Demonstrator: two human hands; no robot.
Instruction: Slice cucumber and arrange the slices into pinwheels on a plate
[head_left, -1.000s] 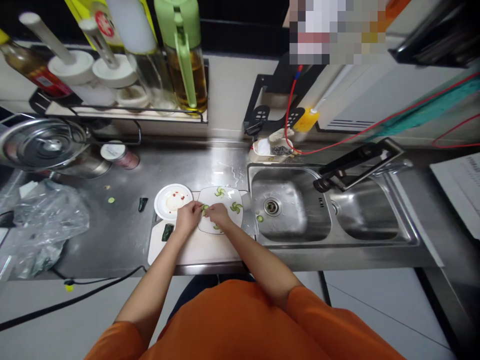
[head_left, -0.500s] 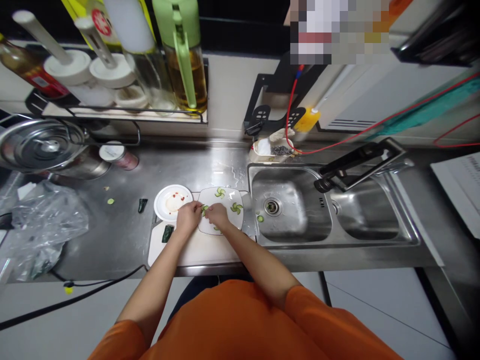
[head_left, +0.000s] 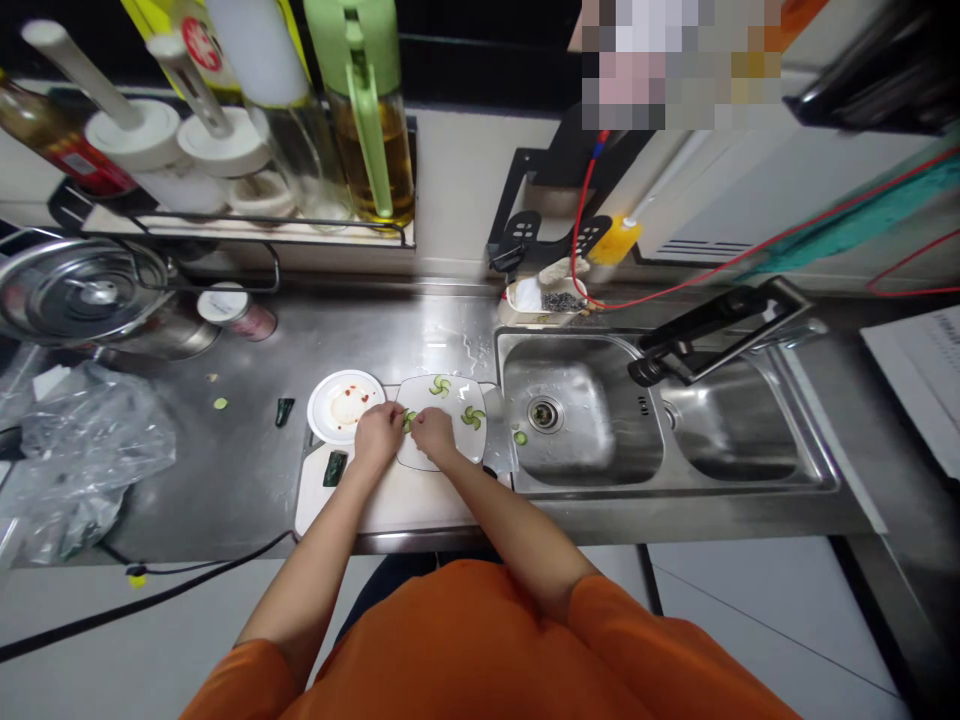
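Observation:
A squarish white plate (head_left: 450, 455) rests on a white cutting board (head_left: 427, 508). Thin cucumber slices fan out on it in curved clusters, one at the back (head_left: 439, 386) and one at the right (head_left: 473, 417). At the plate's left side, my left hand (head_left: 378, 437) and my right hand (head_left: 434, 436) meet over another cluster of cucumber slices (head_left: 408, 421). Both hands have their fingers pinched on these slices, and the fingertips partly cover them. Behind my left hand stands a round white plate (head_left: 330, 428) with small red bits. A dark green cucumber chunk (head_left: 334, 468) lies on the board.
A double steel sink (head_left: 585, 420) lies to the right, a cucumber slice (head_left: 520, 438) at its edge. On the left counter are a cucumber end (head_left: 284, 411), a clear plastic bag (head_left: 97, 430), a lidded pot (head_left: 97, 295) and a jar (head_left: 238, 311). A seasoning rack (head_left: 247, 235) hangs behind.
My right hand has shifted very slightly, and both hands stay over the same cucumber cluster. The other things have kept their places.

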